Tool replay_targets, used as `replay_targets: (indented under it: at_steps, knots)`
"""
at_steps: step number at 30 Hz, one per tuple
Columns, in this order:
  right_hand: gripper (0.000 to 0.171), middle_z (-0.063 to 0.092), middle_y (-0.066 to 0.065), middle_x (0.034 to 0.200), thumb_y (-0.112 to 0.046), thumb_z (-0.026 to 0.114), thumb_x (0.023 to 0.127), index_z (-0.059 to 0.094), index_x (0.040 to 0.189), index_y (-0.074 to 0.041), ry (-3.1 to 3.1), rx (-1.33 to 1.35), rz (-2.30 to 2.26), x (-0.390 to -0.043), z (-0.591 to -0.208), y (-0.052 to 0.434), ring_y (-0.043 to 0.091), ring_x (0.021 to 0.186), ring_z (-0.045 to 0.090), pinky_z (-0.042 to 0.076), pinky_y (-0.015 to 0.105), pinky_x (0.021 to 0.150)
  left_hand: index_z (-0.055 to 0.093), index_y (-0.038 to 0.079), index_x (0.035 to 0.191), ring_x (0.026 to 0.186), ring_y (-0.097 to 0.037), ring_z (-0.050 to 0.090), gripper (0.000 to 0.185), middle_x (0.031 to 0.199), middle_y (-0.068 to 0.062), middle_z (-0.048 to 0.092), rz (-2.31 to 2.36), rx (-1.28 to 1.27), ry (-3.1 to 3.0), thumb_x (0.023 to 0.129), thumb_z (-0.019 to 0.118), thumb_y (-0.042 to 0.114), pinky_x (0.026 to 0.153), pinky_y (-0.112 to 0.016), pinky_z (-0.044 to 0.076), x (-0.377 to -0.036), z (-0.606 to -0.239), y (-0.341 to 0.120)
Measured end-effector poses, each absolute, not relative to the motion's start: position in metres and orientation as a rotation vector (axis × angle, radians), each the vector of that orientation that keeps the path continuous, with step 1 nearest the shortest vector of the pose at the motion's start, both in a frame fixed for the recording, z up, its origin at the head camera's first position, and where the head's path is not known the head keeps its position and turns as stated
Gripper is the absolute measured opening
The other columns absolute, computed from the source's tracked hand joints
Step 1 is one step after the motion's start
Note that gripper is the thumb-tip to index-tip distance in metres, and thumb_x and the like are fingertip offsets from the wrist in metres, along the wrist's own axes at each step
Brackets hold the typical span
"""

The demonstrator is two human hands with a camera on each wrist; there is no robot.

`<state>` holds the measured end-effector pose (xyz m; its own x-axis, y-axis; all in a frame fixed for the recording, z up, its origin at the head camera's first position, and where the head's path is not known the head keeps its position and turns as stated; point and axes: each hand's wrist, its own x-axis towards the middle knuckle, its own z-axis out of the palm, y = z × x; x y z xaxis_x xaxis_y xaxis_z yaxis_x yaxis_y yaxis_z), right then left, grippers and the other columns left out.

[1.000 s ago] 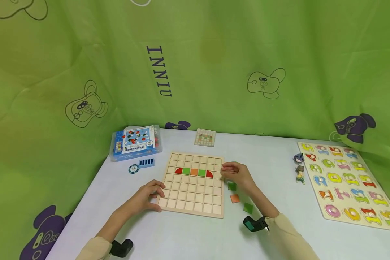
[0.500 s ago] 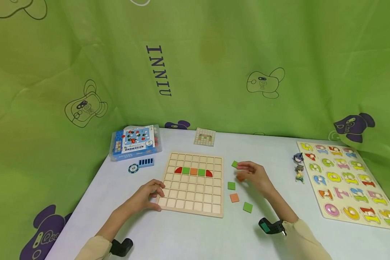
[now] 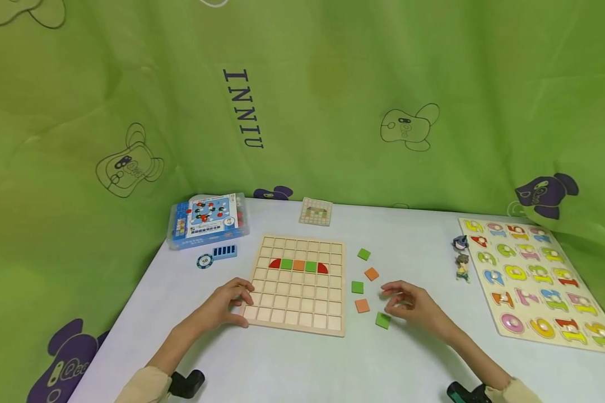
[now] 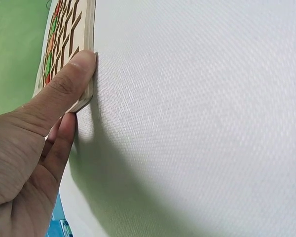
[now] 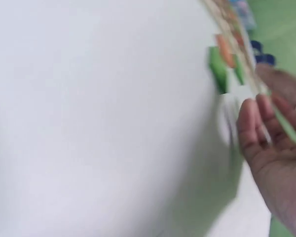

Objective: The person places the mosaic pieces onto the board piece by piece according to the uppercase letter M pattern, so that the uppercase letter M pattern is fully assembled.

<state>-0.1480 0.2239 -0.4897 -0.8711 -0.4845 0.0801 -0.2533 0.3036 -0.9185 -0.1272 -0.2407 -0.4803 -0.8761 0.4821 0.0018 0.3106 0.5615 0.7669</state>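
Note:
My left hand (image 3: 228, 305) grips the near left corner of a wooden grid board (image 3: 294, 319), thumb on its front edge and fingers at its left side in the left wrist view. One row of the board holds green squares, an orange square (image 3: 299, 265) and a red quarter-round piece (image 3: 322, 268) at each end. To the right of the board lie loose square tiles: a green tile (image 3: 364, 254), an orange tile (image 3: 371, 273) and several more. My right hand (image 3: 418, 308), its fingers loosely bent and holding nothing, hovers just right of the nearest green tile (image 3: 382, 320).
A small pattern card (image 3: 315, 212) lies behind the board. At the back left are a blue boxed set (image 3: 209, 221), a blue block (image 3: 224, 252) and a round chip (image 3: 204, 261). Two figurines (image 3: 462, 267) stand beside a number puzzle board (image 3: 539, 285) at right.
My right hand has drawn back from the board's right edge, past the far green and orange tiles, toward the near right. The orange tile it touched now lies uncovered. My left hand keeps its place.

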Motion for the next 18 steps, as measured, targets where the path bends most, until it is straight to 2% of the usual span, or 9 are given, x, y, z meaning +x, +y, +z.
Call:
replay_targets:
  at_steps: [7,18]
  knots:
    - [0.048,0.066,0.014,0.098,-0.005,0.082,0.072,0.06,0.114,0.003,2.505,-0.956,-1.549,-0.119,-0.504,0.223,0.014,0.081,0.058,0.051,0.02,0.067,0.062,0.005,0.089,0.112,-0.037,0.049,0.033,0.122,-0.018,0.051,1.212,0.673,2.585,0.065,0.086,0.003,0.084,-0.033,0.053,-0.125,-0.48,-0.242]
    - [0.038,0.063,0.004,0.085,0.001,0.082,0.071,0.064,0.104,-0.004,2.705,-0.814,-1.569,-0.114,-0.518,0.221,0.014,0.071,0.055,0.048,0.02,0.059,0.062,0.004,0.09,0.11,-0.037,0.05,0.033,0.121,-0.019,0.051,1.241,0.739,2.594,0.067,0.085,0.007,0.082,-0.034,0.054,-0.126,-0.482,-0.243]
